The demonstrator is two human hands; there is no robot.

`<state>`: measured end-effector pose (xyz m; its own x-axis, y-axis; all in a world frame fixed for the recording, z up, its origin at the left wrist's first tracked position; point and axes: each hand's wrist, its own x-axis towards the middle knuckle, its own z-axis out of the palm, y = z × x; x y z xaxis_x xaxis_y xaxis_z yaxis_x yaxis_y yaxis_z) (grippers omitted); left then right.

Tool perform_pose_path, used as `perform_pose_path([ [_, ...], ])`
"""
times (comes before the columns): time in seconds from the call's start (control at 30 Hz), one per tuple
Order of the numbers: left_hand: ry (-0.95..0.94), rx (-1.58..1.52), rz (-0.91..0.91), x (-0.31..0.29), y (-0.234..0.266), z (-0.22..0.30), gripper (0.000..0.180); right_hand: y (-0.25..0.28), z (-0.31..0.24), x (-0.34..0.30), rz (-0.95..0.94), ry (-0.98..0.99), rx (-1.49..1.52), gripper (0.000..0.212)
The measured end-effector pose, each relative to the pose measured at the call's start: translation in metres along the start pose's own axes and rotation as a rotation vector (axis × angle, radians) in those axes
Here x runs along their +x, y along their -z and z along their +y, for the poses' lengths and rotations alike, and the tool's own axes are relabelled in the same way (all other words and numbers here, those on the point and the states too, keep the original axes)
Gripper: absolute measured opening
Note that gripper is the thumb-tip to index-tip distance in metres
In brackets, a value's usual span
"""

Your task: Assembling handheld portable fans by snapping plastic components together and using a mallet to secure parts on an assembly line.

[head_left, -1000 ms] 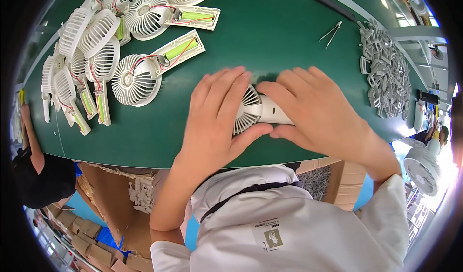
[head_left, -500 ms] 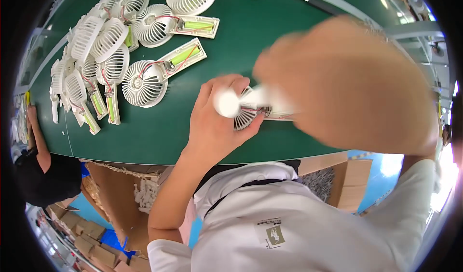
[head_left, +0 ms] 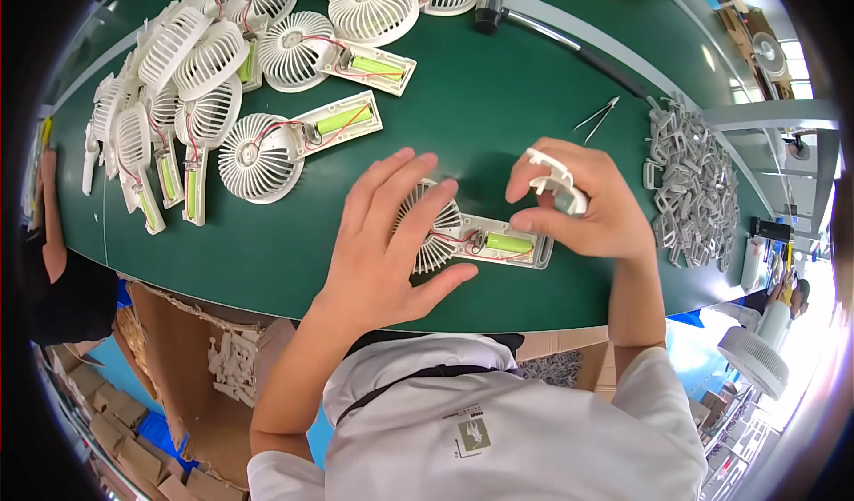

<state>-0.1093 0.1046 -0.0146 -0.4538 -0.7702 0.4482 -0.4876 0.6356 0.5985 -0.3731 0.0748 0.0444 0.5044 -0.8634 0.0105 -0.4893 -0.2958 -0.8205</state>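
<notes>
A white handheld fan half [head_left: 491, 240] lies in front of me, with a slatted round grille, red wires and a green battery in its handle. A grey loop-shaped piece [head_left: 543, 254] sits around the handle's end. My left hand [head_left: 384, 245] is open over the grille, fingers spread and partly hiding it; whether it touches the slats I cannot tell. Just right of the handle, my right hand [head_left: 594, 209] is closed on a curved white plastic piece [head_left: 559, 183], held raised above the table.
White fan halves [head_left: 206, 65] are heaped at the far left. One fan half [head_left: 261, 158] lies nearer. A mallet [head_left: 569, 43] and tweezers [head_left: 598, 119] lie beyond my right hand, beside a pile of grey loop pieces [head_left: 694, 185]. Another person's arm [head_left: 53, 216] shows far left.
My right hand, blurred and raised before, is now lower beside the fan handle with the white piece. My left hand has spread its fingers over the grille. The view has shifted.
</notes>
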Motion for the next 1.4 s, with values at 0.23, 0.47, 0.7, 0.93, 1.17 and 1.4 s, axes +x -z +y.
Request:
perform_pose_path([
  [0.23, -0.375, 0.165, 0.127, -0.016, -0.014, -0.004, 0.035, -0.001, 0.001, -0.017, -0.107, -0.008, -0.082, 0.029],
  [0.47, -0.224, 0.042, 0.142, -0.011, -0.009, -0.003, 0.031, -0.012, -0.004, -0.018, -0.071, 0.039, -0.075, 0.031],
  [0.7, -0.314, 0.244, 0.075, -0.013, -0.018, 0.002, 0.013, -0.020, 0.001, -0.022, -0.128, 0.108, -0.200, 0.029],
  [0.93, -0.303, 0.380, -0.075, -0.007, -0.016, 0.009, 0.014, -0.010, 0.004, -0.025, -0.198, 0.073, -0.143, 0.033],
  [1.17, -0.328, 0.364, -0.105, 0.005, -0.020, 0.025, 0.014, -0.010, 0.018, -0.031, -0.141, 0.076, -0.192, 0.030],
  [1.4, -0.311, 0.284, -0.155, 0.008, -0.023, 0.017, 0.029, -0.010, 0.026, -0.028, -0.192, 0.085, -0.148, 0.030],
])
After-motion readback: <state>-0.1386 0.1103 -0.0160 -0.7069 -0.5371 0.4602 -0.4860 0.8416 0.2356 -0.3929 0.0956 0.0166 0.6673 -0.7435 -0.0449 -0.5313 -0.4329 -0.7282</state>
